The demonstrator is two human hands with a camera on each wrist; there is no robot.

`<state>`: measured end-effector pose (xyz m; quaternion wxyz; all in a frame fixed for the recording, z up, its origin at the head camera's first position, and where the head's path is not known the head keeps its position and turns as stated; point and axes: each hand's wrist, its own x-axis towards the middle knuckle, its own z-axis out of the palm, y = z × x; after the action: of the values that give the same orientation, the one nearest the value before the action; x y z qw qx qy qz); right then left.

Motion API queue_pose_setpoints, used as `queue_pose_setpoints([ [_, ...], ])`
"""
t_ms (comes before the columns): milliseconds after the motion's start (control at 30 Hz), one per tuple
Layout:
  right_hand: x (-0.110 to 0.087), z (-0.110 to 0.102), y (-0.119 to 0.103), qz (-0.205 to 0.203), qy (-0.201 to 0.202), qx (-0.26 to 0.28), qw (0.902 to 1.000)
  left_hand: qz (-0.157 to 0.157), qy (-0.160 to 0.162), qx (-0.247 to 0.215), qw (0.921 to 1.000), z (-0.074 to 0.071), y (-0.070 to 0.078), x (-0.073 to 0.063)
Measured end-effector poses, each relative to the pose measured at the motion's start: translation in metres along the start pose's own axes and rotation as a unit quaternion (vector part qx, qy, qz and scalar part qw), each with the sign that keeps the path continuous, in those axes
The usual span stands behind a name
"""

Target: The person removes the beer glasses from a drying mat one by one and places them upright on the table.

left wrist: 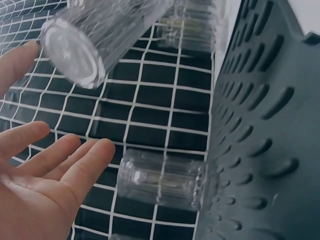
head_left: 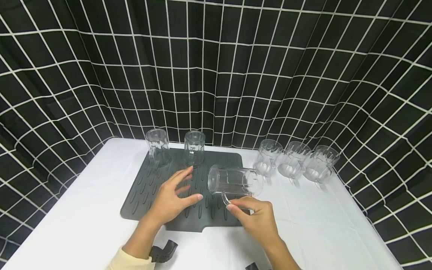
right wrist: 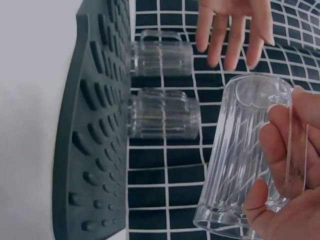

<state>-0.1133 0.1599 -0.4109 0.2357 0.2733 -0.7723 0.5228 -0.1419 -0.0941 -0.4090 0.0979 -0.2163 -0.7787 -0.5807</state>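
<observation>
My right hand [head_left: 258, 219] grips the handle of a clear glass mug [head_left: 236, 180], held sideways above the dark grey drying mat [head_left: 182, 221]. Its base points left, toward my left hand, and its rim points right. In the right wrist view the fingers curl through the handle of the same mug [right wrist: 245, 155]. My left hand [head_left: 170, 198] hovers over the mat with fingers spread, holding nothing. From the left wrist view, the mug's round base [left wrist: 72, 52] appears close to that hand's thumb. Two more mugs, a left one [head_left: 158, 148] and a right one [head_left: 194, 150], stand upside down at the mat's back.
Three clear mugs stand in a row on the white tablecloth at the back right: the nearest to the mat [head_left: 267, 157], a middle one [head_left: 293, 160] and an outer one [head_left: 320, 164]. A black curtain with a white grid [head_left: 216, 75] surrounds the table's back and sides.
</observation>
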Motion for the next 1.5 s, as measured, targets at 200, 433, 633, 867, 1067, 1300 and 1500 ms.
queue_pose_setpoints([
  [200, -0.003, 0.009, -0.002, -0.019, -0.031, 0.011, 0.9993, -0.005, -0.012, -0.005, 0.9999, 0.006, 0.002, -0.001],
  [433, -0.007, 0.018, -0.003, -0.07, -0.066, -0.019, 0.9952, -0.005, -0.022, -0.019, 0.9996, 0.01, 0.003, -0.002],
  [633, -0.009, 0.021, -0.003, -0.089, -0.08, -0.036, 0.9921, -0.016, -0.025, -0.026, 0.9992, 0.011, 0.005, -0.004],
  [867, -0.008, 0.017, -0.005, -0.078, -0.087, -0.002, 0.9932, -0.038, 0.006, -0.026, 0.9989, 0.012, 0.005, -0.004],
  [1067, -0.004, 0.014, -0.004, -0.056, 0.047, 0.044, 0.9963, -0.027, 0.069, -0.022, 0.997, 0.012, 0.002, -0.002],
  [1300, -0.004, 0.016, -0.006, 0.209, 0.1, 0.099, 0.9678, 0.009, 0.114, -0.043, 0.9925, 0.014, 0.002, -0.002],
  [1500, -0.003, 0.021, -0.006, 0.3, 0.031, 0.137, 0.9434, 0.029, 0.122, -0.051, 0.9908, 0.02, 0.002, -0.002],
])
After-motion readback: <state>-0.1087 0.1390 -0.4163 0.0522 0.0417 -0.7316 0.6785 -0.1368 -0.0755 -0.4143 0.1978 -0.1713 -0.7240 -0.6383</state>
